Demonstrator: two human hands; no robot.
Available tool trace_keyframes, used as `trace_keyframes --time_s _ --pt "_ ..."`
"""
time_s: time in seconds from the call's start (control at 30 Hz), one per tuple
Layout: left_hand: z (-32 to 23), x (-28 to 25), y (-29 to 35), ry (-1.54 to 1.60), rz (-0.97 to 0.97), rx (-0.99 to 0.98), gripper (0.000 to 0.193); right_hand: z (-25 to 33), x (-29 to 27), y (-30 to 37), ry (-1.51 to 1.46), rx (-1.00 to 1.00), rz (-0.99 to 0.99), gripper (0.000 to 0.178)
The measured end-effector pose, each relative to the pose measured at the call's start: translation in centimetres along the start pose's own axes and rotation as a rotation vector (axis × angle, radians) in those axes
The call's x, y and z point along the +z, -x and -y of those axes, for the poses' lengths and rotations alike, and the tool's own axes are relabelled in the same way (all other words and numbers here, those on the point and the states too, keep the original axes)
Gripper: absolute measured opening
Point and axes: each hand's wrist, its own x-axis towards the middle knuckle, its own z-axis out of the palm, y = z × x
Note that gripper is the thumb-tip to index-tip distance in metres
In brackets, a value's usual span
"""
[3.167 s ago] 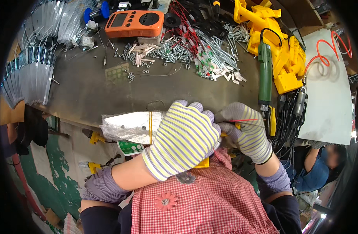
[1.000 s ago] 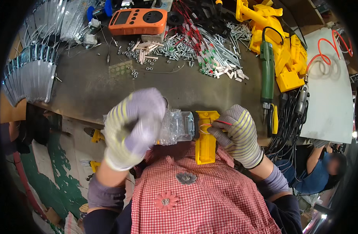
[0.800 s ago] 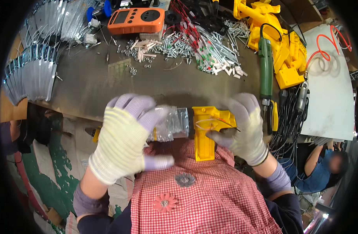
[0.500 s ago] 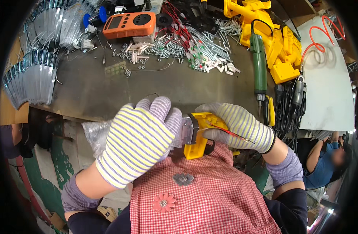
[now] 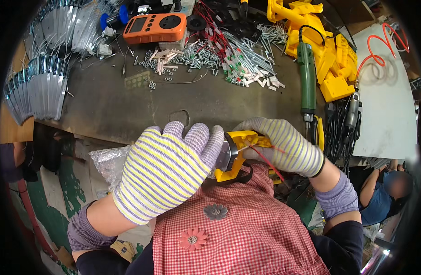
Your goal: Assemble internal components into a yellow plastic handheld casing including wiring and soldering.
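Both my hands wear striped knit gloves and meet just past the bench's near edge. My right hand (image 5: 288, 146) grips a yellow plastic housing (image 5: 225, 175) from the right, fingers at its far side and thumb by its opening. A thin red wire (image 5: 269, 164) comes out of the housing and hangs across the thumb. At the housing's left end sits a black collar (image 5: 226, 155). My left hand (image 5: 167, 172) closes round the part behind that collar, hiding most of it. Crumpled bubble wrap (image 5: 110, 162) shows beyond the left wrist.
Screws, nuts and pale connectors lie in piles (image 5: 203, 56) under an orange multimeter (image 5: 154, 28). Thin metal blades (image 5: 38, 89) are stacked at left. A green electric screwdriver (image 5: 307, 78), yellow housings (image 5: 336, 88) and black cables (image 5: 341, 133) are at right. Another person (image 5: 384, 197) is at far right.
The housing has turned so its inside shows more, and the wire now hangs lower. My left hand has shifted right, up to the collar, covering the clear part seen before.
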Motion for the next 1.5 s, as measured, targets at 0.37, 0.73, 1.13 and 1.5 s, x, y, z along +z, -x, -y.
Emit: trace_keyframes --time_s 0.37,0.73,1.13,1.5 --pt "2.2 0.4 -0.6 0.090 0.089 -0.127 0.066 -0.1 -0.3 -2.0 0.052 -0.029 -0.151 0.034" --pt "4.1 5.4 -3.0 0.690 -0.350 -0.291 0.049 -1.5 0.6 0.6 0.218 -0.038 -0.688 0.048" --pt "2.5 6.1 -5.7 0.790 -0.318 -0.361 0.010 -0.8 1.3 -0.3 0.192 -0.087 -0.766 0.023" --pt "2.4 3.7 -3.8 0.525 -0.317 -0.166 0.021 -0.9 2.2 -3.9 -0.103 -0.073 -0.557 0.019"
